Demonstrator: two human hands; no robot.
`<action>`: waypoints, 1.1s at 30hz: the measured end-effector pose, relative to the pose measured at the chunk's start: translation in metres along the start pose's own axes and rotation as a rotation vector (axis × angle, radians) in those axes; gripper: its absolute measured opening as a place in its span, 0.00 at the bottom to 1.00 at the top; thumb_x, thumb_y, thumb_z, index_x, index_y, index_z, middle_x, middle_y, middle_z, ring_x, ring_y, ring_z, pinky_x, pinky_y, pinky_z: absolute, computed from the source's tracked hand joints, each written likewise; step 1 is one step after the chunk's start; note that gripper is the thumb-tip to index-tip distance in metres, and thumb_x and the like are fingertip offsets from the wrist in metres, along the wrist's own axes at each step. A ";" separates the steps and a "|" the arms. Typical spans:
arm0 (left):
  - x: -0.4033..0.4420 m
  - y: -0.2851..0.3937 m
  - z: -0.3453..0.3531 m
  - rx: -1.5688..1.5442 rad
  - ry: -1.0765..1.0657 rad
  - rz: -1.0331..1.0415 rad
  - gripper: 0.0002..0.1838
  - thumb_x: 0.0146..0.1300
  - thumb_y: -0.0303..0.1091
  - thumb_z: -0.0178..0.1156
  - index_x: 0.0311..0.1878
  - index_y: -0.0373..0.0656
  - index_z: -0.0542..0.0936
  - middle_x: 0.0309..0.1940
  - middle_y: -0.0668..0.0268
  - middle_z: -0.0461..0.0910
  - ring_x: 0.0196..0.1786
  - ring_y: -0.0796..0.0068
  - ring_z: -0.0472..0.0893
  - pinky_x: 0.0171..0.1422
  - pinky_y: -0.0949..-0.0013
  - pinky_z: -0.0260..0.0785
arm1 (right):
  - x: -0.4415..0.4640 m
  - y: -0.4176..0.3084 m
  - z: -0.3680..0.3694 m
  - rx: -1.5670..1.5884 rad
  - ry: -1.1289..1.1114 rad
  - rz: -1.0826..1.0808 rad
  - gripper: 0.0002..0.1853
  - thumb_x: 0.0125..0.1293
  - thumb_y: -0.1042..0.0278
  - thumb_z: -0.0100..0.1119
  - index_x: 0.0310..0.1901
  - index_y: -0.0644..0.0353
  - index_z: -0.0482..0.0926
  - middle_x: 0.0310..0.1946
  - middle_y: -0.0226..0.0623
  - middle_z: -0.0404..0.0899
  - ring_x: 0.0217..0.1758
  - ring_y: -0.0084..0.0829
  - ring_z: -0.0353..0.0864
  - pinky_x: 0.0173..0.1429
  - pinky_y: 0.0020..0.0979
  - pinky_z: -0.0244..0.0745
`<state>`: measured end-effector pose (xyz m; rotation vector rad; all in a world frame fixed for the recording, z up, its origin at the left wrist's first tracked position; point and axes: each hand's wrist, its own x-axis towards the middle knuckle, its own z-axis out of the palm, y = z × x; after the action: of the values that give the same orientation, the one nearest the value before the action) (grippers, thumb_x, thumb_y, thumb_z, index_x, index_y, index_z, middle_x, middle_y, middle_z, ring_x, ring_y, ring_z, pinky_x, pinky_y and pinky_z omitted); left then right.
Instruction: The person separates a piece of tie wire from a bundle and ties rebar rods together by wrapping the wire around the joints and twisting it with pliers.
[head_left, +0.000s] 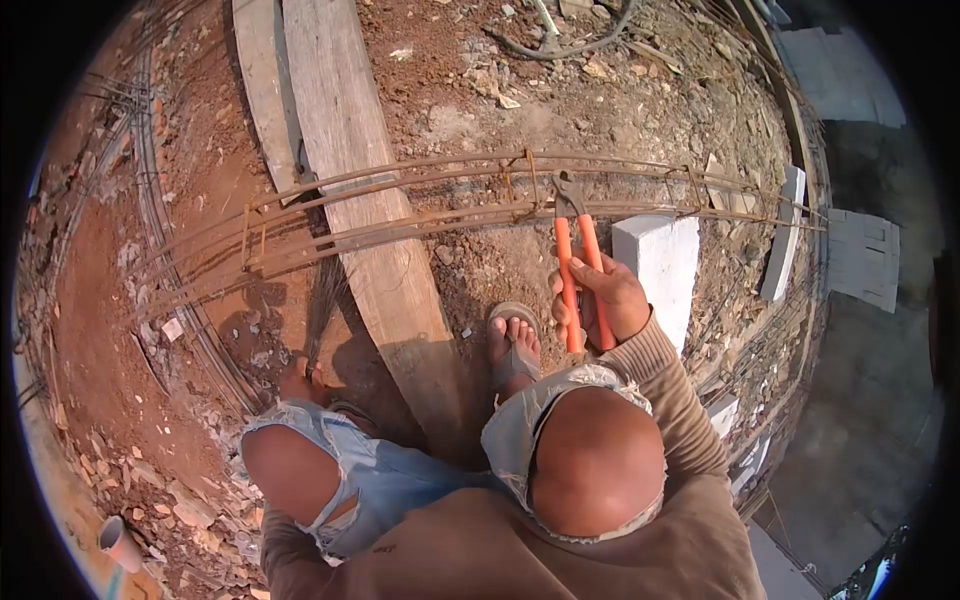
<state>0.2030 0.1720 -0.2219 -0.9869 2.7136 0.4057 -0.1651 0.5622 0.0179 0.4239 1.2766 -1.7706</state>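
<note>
My right hand (612, 298) is closed around the orange handles of a pair of end-cutting pincers (573, 225). The handles stand a little apart, and the metal head lies over the upper bars of a rusty rebar cage (440, 218). Partly hidden beyond my left knee, my left hand (300, 380) is closed on a bundle of thin wires (326, 300), which points up toward the cage. Square stirrups (530, 180) are set along the cage's long bars.
A wooden plank (345, 120) runs under the cage, beside a second board (262, 90). A white block (660, 265) stands right of my right hand. More rebar (150, 180) lies left. Rubble covers the reddish soil. A pipe piece (120, 543) is at lower left.
</note>
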 end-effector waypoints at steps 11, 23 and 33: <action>-0.080 -0.004 -0.172 0.101 -0.086 -0.288 0.13 0.64 0.37 0.62 0.43 0.36 0.80 0.42 0.46 0.79 0.47 0.39 0.78 0.51 0.44 0.69 | 0.006 -0.032 0.008 0.151 0.054 0.235 0.12 0.74 0.67 0.53 0.50 0.67 0.71 0.29 0.44 0.78 0.24 0.40 0.79 0.27 0.44 0.77; -0.186 0.095 -0.390 -0.018 -0.175 -0.357 0.17 0.71 0.45 0.57 0.40 0.37 0.78 0.29 0.49 0.81 0.34 0.44 0.82 0.38 0.51 0.71 | 0.004 -0.049 0.027 0.213 0.138 0.377 0.09 0.73 0.67 0.54 0.45 0.64 0.71 0.26 0.44 0.78 0.20 0.40 0.79 0.22 0.45 0.81; -0.106 0.425 -0.497 -0.287 -0.242 -0.020 0.19 0.74 0.46 0.54 0.46 0.36 0.80 0.28 0.56 0.79 0.31 0.62 0.78 0.37 0.59 0.70 | -0.197 -0.109 -0.075 0.094 0.513 0.242 0.07 0.72 0.71 0.49 0.48 0.62 0.69 0.21 0.40 0.74 0.15 0.36 0.76 0.16 0.39 0.76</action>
<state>-0.0529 0.3824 0.3520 -0.9607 2.4702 0.8699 -0.1610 0.7270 0.1893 1.0928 1.4153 -1.5700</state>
